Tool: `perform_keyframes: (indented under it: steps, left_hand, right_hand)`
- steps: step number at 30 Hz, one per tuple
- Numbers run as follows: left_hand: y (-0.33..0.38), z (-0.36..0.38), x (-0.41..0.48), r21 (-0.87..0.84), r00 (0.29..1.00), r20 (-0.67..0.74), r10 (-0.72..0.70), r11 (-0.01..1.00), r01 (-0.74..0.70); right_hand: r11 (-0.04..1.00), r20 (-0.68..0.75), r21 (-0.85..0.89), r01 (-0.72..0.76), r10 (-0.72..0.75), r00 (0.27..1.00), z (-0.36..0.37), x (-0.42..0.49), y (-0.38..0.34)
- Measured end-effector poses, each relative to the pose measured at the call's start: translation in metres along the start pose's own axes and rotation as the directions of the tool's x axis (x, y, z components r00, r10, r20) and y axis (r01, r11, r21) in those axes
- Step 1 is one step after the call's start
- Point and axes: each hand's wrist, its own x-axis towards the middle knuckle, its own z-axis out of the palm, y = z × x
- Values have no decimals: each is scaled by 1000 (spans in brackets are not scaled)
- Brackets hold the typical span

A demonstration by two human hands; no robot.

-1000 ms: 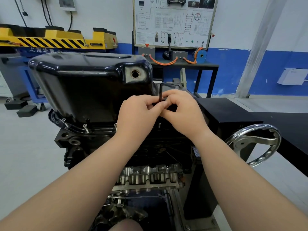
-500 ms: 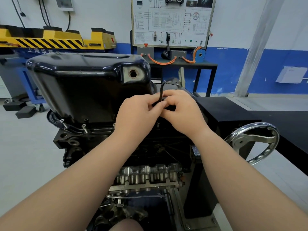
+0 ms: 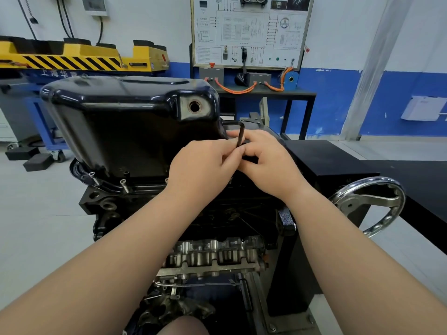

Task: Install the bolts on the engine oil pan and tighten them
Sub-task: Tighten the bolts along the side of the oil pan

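Note:
A glossy black oil pan [image 3: 125,126] sits upside-up on the inverted engine block [image 3: 217,213], its drain hole [image 3: 195,106] facing me. Two silver bolts [image 3: 123,185] stand loosely in the pan's front-left flange. A black L-shaped hex key [image 3: 239,135] rises at the pan's right side. My left hand [image 3: 205,170] pinches its vertical shaft with thumb and fingers. My right hand [image 3: 268,163] curls round the key just to the right, fingers touching the left hand. The bolt under the key is hidden by my hands.
A chrome handwheel [image 3: 370,204] of the engine stand juts out at the right beside a black bench [image 3: 362,160]. The cylinder head [image 3: 215,255] hangs below. A yellow-striped lift [image 3: 72,59] and a wiring display board [image 3: 249,32] stand behind.
The hex key's short arm has swung round between my fingers and now points left toward the pan. Both hands stay at the same spot on the right flange.

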Motion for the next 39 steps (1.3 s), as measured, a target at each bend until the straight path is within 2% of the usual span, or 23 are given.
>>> perform_keyframes:
  steps: [6, 11, 19, 26, 31, 36, 39]
  left_hand:
    - [3, 0, 0, -38, 994, -106, -10, 999, 6]
    - [1, 0, 1, -32, 997, -73, -21, 999, 19]
    - [0, -5, 8, -16, 995, 104, -8, 1000, 10]
    - [-2, -8, 4, -90, 999, -8, -49, 995, 48]
    - [-2, -7, 4, -110, 999, -28, -41, 993, 38]
    - [-2, -7, 6, -103, 999, 41, -14, 995, 18]
    - [0, -6, 7, -77, 998, 62, 8, 997, -4]
  right_hand:
    - [999, -54, 21, -32, 33, 998, 5, 2, -2]
    - [999, -44, -2, -43, 43, 998, 9, 4, -2]
    - [998, -8, 52, -20, 20, 1000, -1, 1, 0]
    - [988, -76, 99, -119, 126, 989, 6, 2, 0]
    - [996, -14, 55, -73, 74, 997, 5, 4, 0]
    - [999, 52, 41, -20, 18, 998, -1, 5, -1]
    - [995, 0, 91, -49, 49, 999, -1, 3, -1]
